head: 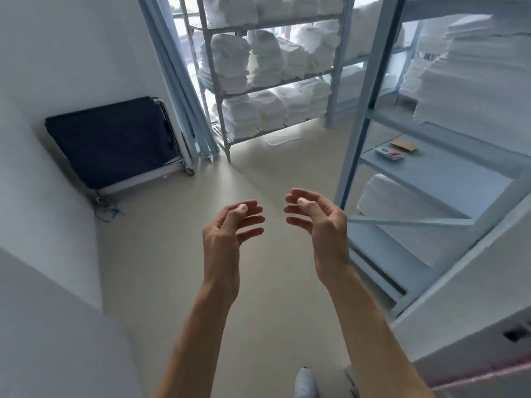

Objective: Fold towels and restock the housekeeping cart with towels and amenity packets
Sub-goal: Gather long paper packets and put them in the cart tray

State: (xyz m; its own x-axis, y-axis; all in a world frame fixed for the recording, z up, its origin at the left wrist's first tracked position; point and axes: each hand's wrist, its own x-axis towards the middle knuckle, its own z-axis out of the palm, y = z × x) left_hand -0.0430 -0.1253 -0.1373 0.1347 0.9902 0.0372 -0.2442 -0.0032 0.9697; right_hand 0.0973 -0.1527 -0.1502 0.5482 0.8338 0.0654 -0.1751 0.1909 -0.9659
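Observation:
My left hand [230, 228] and my right hand [319, 219] hang in front of me over the beige floor, palms facing each other, fingers loosely curled, holding nothing. Stacks of folded white towels [267, 64] fill a wire shelf rack [333, 73] at the far end of the room. More folded white linen [477, 90] lies on the blue-grey shelving [367, 116] at my right, with another pile [402, 196] on a lower shelf. Small flat packets [389, 154] and a brown envelope [403, 145] sit on a middle shelf there.
A folded dark blue frame on castors [115, 145] leans against the left wall. A white cord [280, 139] lies on the floor by the wire rack. White walls close in at left. My shoe [306, 380] shows at the bottom edge.

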